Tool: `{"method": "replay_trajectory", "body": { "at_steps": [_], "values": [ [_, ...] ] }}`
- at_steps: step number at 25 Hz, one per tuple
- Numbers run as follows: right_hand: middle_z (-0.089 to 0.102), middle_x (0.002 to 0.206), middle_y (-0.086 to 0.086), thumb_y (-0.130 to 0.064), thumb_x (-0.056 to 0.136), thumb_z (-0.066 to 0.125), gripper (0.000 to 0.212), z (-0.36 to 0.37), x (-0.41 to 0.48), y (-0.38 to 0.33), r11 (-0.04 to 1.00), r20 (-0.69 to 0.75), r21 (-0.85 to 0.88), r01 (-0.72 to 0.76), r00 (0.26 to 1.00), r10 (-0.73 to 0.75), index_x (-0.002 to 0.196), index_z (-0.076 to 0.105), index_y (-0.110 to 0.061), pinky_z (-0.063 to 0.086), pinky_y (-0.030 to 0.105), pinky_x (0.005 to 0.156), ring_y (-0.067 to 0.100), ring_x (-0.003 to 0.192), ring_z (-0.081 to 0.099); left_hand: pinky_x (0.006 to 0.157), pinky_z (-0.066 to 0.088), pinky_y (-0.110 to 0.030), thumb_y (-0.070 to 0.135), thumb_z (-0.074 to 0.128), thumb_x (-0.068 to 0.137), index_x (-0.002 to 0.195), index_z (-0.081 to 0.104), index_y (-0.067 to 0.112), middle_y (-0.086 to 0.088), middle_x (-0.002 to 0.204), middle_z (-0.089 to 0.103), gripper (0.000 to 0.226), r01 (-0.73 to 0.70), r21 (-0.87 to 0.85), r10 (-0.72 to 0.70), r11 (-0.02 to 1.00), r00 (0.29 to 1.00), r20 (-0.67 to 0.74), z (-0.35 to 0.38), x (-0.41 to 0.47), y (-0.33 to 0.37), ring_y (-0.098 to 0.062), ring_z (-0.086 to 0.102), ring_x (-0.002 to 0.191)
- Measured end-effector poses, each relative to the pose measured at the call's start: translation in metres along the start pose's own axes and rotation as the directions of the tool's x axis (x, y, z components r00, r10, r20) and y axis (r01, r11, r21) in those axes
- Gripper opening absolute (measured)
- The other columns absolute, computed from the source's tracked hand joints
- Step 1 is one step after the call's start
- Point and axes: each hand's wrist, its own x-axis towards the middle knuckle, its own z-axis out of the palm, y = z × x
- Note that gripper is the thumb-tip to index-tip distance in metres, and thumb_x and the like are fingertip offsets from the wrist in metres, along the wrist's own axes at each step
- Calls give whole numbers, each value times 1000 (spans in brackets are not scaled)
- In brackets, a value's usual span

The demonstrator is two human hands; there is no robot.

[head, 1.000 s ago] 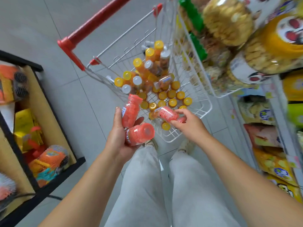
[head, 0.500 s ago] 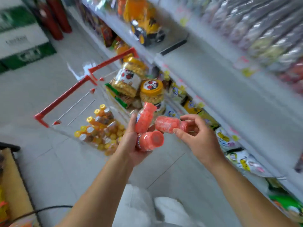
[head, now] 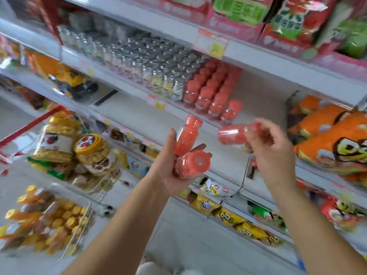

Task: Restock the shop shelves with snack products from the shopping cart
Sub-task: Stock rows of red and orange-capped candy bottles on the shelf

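Note:
My left hand [head: 170,171] grips two pink snack bottles [head: 188,153], one pointing up and one with its cap facing me. My right hand [head: 272,151] holds a third pink bottle [head: 232,134] lying sideways, raised in front of the white shelf [head: 258,100]. Rows of matching pink bottles [head: 210,90] stand on that shelf, with bare shelf to their right. The shopping cart [head: 29,124] with its red rim is at the lower left, its basket full of yellow-capped bottles [head: 49,221].
Clear-capped bottles [head: 151,62] fill the shelf left of the pink rows. Orange snack bags [head: 335,139] lie at the right. Biscuit jars [head: 93,153] sit in the cart's upper basket. Chip bags [head: 230,217] line the low shelf. Pink boxes [head: 278,20] stand on the top shelf.
The view swung up from the cart to the shelves. Both hands rose with their bottles, and my right hand moved its bottle away from the left hand toward the shelf.

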Motion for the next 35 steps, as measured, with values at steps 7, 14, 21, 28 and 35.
{"method": "replay_trajectory", "body": {
  "at_steps": [7, 14, 21, 28, 35],
  "values": [
    [67, 106, -4, -51, 78, 71, 41, -9, 125, 56, 890, -43, -446, -98, 995, 88, 111, 66, -27, 55, 45, 85, 22, 91, 67, 52, 56, -25, 69, 50, 90, 91, 75, 18, -4, 109, 76, 56, 80, 67, -79, 995, 997, -21, 8, 45, 14, -24, 73, 99],
    [63, 79, 9, -36, 94, 60, 29, 9, 168, 63, 891, 126, -222, -395, 895, 428, 115, 58, -15, 54, 29, 52, 18, 54, 59, 53, 58, -27, 68, 49, 90, 112, 69, 21, -3, 108, 76, 56, 140, 85, -136, 986, 989, -54, -13, 59, 40, -24, 74, 95],
    [66, 82, 13, -42, 92, 63, 35, 16, 184, 56, 882, 141, -209, -423, 879, 455, 88, 49, -10, 58, 35, 59, 23, 59, 66, 52, 58, -28, 66, 50, 90, 113, 68, 18, -5, 108, 76, 56, 177, 91, -174, 980, 984, -45, -6, 69, 50, -26, 74, 94],
    [65, 81, 9, -43, 92, 63, 30, 29, 200, 55, 916, 243, -157, -369, 885, 398, 88, 49, -17, 60, 38, 64, 23, 58, 64, 51, 55, -25, 69, 47, 91, 110, 69, 19, -2, 108, 76, 57, 169, 130, -166, 977, 985, -37, 9, 80, 48, -22, 74, 95],
    [65, 85, 6, -46, 93, 60, 32, 43, 201, 54, 923, 232, -182, -340, 897, 376, 96, 52, -15, 61, 38, 63, 21, 63, 66, 53, 56, -25, 71, 46, 90, 120, 67, 23, 1, 108, 76, 60, 167, 147, -164, 975, 986, -33, 19, 93, 44, -20, 72, 102]
  ]
}}
